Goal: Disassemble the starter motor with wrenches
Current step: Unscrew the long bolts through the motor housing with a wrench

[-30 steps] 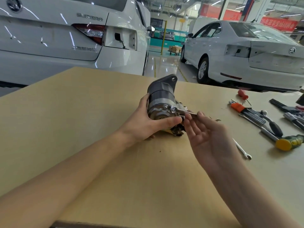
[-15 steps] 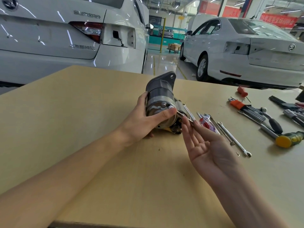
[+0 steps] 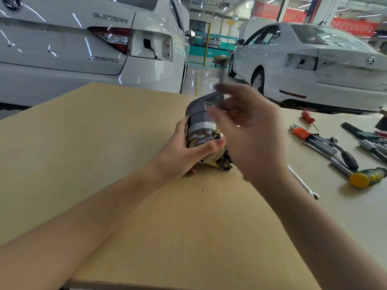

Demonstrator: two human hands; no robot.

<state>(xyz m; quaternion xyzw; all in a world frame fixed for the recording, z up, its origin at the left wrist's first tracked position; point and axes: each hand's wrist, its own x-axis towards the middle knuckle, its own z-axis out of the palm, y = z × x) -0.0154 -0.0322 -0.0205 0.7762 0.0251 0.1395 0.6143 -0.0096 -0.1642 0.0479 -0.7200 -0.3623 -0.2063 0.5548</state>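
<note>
Right now the starter motor (image 3: 200,130) lies on its side on the pale wooden table (image 3: 104,143), near the middle, its length running away from the person. It has a dark grey cylindrical body with a lighter metal band round it and a shiny, brassy end cap facing the person; a flanged nose with a bolt hole sits at the far end. Dark terminals and a nut stick out at the lower right of the near end.

The left hand (image 3: 184,155) grips the motor's near end, thumb curled across the cap and fingers wrapped behind the body, the heel of the hand against the table.

The right hand (image 3: 251,130) is lifted above the table in front of the motor, and it is heavily blurred. Its fingers look loosely bent, and a thin dark streak (image 3: 221,76) rises from the fingertips; it may be a slim tool pinched there, but I cannot tell what it is, nor whether the fingers truly hold it.

Off to the right on the table lie a slim wrench (image 3: 303,183), an orange-holder set of keys (image 3: 310,136), a yellow-headed hammer (image 3: 364,176) and a small red-handled screwdriver (image 3: 307,117). Two white cars (image 3: 83,49) stand beyond the table.
</note>
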